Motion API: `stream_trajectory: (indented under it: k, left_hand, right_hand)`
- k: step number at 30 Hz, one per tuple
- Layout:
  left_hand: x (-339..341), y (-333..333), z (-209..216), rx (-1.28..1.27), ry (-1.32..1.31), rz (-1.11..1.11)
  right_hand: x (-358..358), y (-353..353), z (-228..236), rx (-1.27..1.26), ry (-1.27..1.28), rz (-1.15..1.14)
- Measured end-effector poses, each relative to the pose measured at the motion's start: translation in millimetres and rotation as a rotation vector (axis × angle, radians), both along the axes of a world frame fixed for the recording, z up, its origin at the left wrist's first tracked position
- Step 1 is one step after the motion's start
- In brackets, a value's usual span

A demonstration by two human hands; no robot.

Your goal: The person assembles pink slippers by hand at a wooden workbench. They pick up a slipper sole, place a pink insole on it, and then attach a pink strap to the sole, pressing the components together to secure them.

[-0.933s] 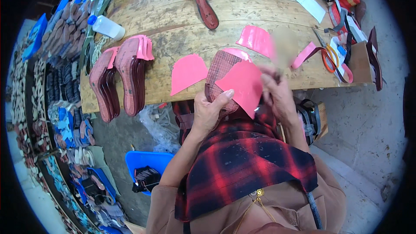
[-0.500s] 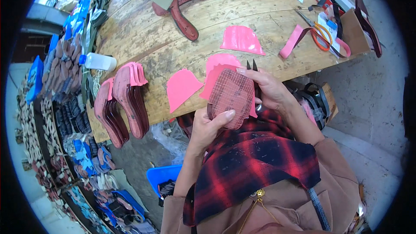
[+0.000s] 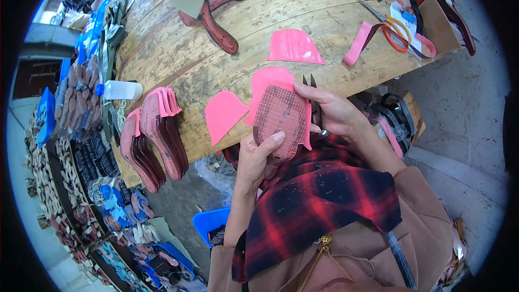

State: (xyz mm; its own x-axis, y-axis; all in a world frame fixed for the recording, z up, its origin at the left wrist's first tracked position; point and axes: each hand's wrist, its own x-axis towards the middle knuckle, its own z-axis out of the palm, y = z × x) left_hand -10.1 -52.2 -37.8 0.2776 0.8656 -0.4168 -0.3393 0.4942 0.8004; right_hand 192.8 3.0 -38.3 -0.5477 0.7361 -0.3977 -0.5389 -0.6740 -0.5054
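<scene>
In my left hand (image 3: 253,159) is a reddish-brown shoe insole (image 3: 280,112) with a grid pattern, its thumb pressed on the top face. A pink lining piece (image 3: 270,75) shows behind the insole, past its far end and right side. My right hand (image 3: 336,111) holds small dark thread snips (image 3: 316,100), blades pointing away from me and slightly apart. Its thumb touches the insole's upper right corner. On the table lie another pink piece (image 3: 224,114) to the left and a glossy pink piece (image 3: 294,46) beyond.
Stacked insoles with pink ends (image 3: 162,135) lie at the table's left edge, near a white bottle (image 3: 121,90). Farther back are insoles with pale heel pieces (image 3: 189,2). Orange-handled scissors (image 3: 397,35) lie at the right by a cardboard box (image 3: 440,24). A blue bin (image 3: 211,221) stands below.
The insole has turned more upright and lies flatter over the pink piece. Both hands keep their hold, and the whole view has shifted slightly.
</scene>
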Motion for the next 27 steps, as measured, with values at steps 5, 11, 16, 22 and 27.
stream_trajectory:
  k: [5,11,16,22,27]
  left_hand:
    - [9.1,5.5,-13.1,0.029,0.143,0.057]
    - [9.8,7.8,-29.2,0.020,0.089,0.098]
    - [-5.5,-5.1,-24.3,0.460,0.800,-0.109]
    - [-45.1,-44.8,-45.2,0.725,1.195,0.125]
    - [-120.8,-20.6,0.6,0.675,1.457,0.497]
  right_hand:
    - [3.9,1.8,-21.4,0.153,-0.239,0.041]
    - [8.0,0.4,-45.5,0.202,-0.496,0.101]
    - [7.5,-7.3,-48.8,0.248,-0.262,-0.116]
    - [106.2,46.0,-24.9,0.530,-1.050,-0.440]
    - [214.9,118.8,-47.4,0.769,-2.043,-0.199]
